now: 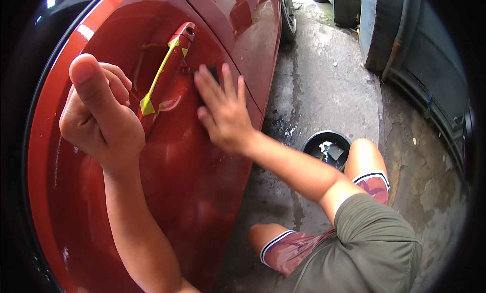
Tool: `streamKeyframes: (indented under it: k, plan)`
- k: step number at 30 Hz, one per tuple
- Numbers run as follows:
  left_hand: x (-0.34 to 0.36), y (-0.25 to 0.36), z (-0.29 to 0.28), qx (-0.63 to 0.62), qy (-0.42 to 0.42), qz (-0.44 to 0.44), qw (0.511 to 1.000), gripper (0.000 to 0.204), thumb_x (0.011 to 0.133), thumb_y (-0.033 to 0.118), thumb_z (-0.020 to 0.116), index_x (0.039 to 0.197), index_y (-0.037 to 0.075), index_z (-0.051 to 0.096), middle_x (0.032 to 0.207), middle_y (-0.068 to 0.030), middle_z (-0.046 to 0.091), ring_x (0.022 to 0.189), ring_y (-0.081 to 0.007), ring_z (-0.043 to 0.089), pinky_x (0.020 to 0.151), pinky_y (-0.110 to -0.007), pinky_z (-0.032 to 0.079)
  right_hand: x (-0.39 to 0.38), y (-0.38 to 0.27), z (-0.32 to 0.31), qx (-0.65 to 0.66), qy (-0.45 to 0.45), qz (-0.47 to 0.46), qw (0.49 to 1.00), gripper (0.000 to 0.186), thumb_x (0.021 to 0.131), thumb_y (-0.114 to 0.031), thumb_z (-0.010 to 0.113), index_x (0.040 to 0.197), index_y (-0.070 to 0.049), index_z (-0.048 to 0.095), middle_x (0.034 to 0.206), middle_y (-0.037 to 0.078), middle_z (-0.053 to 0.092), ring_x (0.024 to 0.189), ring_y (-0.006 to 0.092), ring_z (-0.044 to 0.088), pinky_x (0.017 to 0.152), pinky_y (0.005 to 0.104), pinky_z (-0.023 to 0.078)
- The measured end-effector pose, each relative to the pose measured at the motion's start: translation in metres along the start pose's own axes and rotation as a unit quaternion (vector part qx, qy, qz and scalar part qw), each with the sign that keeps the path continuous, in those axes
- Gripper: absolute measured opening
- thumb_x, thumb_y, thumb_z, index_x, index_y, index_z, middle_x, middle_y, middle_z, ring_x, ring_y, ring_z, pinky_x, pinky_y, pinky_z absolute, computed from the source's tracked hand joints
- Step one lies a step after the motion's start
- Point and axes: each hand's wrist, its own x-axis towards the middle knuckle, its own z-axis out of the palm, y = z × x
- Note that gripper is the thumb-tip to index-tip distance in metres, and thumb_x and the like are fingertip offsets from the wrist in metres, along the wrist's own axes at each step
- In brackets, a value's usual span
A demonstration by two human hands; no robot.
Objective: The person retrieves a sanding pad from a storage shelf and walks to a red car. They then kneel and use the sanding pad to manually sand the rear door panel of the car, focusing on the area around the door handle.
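Note:
A red car door (187, 186) fills the left half, its handle (187, 31) edged with yellow-green tape (147, 103) and small scraps of tape beside it. My left hand (104, 113) is raised over the door left of the handle, thumb up and fingers curled; whatever is inside them, if anything, is hidden. My right hand (223, 111) lies slightly blurred against the door right of the handle, fingers spread over a small dark pad (212, 71) that they mostly cover.
A dark bucket (310, 150) holding water and grey and white pieces stands on the wet concrete (329, 90) beside my knee. A wheel (287, 14) and dark containers (346, 9) are at the top. A grey metal gate (430, 55) and a pipe (397, 45) line the right side.

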Motion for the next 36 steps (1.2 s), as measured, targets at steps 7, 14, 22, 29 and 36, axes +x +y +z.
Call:
streamKeyframes:
  k: [7,14,22,29,36]
  plan:
    - [0.011,0.001,0.007,-0.003,-0.01,0.006,1.0,0.071,0.112,0.05,0.039,0.057,0.005,0.043,0.061,-0.0062,0.055,0.06,-0.0121,0.054,0.06,-0.026,0.041,0.002,-0.002,-0.021,-0.043,-0.034,0.001,0.999,0.06,0.107,-0.036,0.044,0.161,-0.009,0.036,0.17,0.01,0.027,0.157,0.0489,0.011,0.117,0.0759,0.007]
    - [0.005,-0.008,0.012,-0.067,0.033,0.053,0.996,0.063,0.111,0.032,0.05,0.056,0.003,0.044,0.054,-0.0033,0.05,0.051,-0.0104,0.049,0.05,-0.026,0.036,-0.003,-0.008,-0.024,-0.052,-0.063,0.003,0.997,0.064,0.106,-0.036,0.045,0.162,-0.007,0.033,0.171,0.012,0.023,0.157,0.0489,0.01,0.116,0.0767,0.007]
    - [0.002,-0.015,0.001,-0.048,0.015,0.042,0.998,0.064,0.111,0.036,0.049,0.056,0.004,0.043,0.054,-0.0023,0.047,0.051,-0.0085,0.046,0.05,-0.026,0.034,0.009,-0.018,-0.01,-0.028,-0.042,-0.002,0.999,0.067,0.105,-0.033,0.049,0.162,-0.002,0.029,0.17,0.019,0.025,0.155,0.0496,0.017,0.119,0.0707,0.016]
    - [0.007,-0.016,0.009,-0.092,0.029,0.058,0.994,0.064,0.11,0.033,0.052,0.054,0.004,0.042,0.052,-0.0004,0.042,0.048,-0.0073,0.041,0.048,-0.027,0.028,0.038,0.002,-0.002,-0.044,-0.002,0.014,0.999,0.067,0.106,-0.025,0.046,0.162,0.004,0.022,0.17,0.026,0.017,0.156,0.0486,0.013,0.125,0.0585,0.016]
    - [0.01,-0.02,0.007,-0.061,0.007,0.059,0.996,0.064,0.112,0.036,0.047,0.057,0.005,0.043,0.056,-0.0023,0.048,0.051,-0.0081,0.043,0.051,-0.026,0.031,-0.039,-0.039,0.008,0.118,-0.044,0.03,0.992,0.073,0.106,-0.027,0.043,0.163,0.005,0.011,0.169,0.032,0.006,0.157,0.049,0.008,0.125,0.0596,0.01]
